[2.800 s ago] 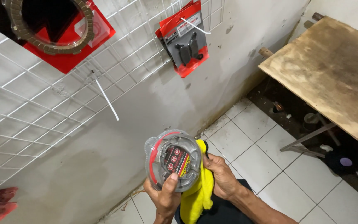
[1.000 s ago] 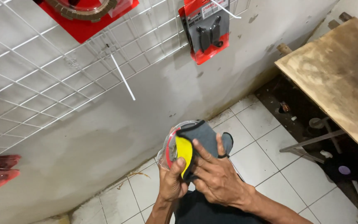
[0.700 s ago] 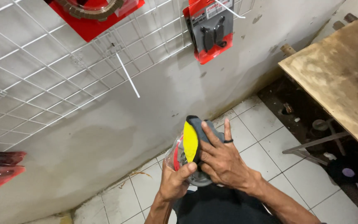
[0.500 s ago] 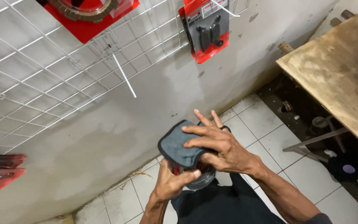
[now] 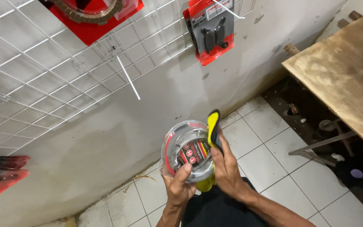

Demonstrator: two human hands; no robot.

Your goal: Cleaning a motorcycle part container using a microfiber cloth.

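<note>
My grip is closed on both sides: my left hand point(image 5: 180, 187) cups the round clear blister pack point(image 5: 186, 150) from below, thumb pressed on its front, and my right hand point(image 5: 227, 170) pinches the yellow-and-grey cloth point(image 5: 213, 128) against the pack's right rim. The pack sits in the air in front of my chest, over the white floor tiles point(image 5: 269, 143), near the foot of the wall; nothing carries it but my hands.

Half a second ago the cloth lay spread grey side up over the face of the pack, with my right hand flat on top. Now it is drawn off to the right edge and folded narrow, yellow side out, so the front is bare again. I judge that one wiping pass over the front is finished.

The pack is a hard, glossy plastic dome with a red rim and a red-and-black card behind it; it catches reflections. The cloth looks soft and napped, with dark stitched edging. Behind, a white wire grid panel point(image 5: 43, 80) hangs on the dull grey wall, with a bare hook point(image 5: 127, 80) and red carded parts point(image 5: 210, 31). A stained plywood surface point(image 5: 341, 71) fills the right edge.
</note>
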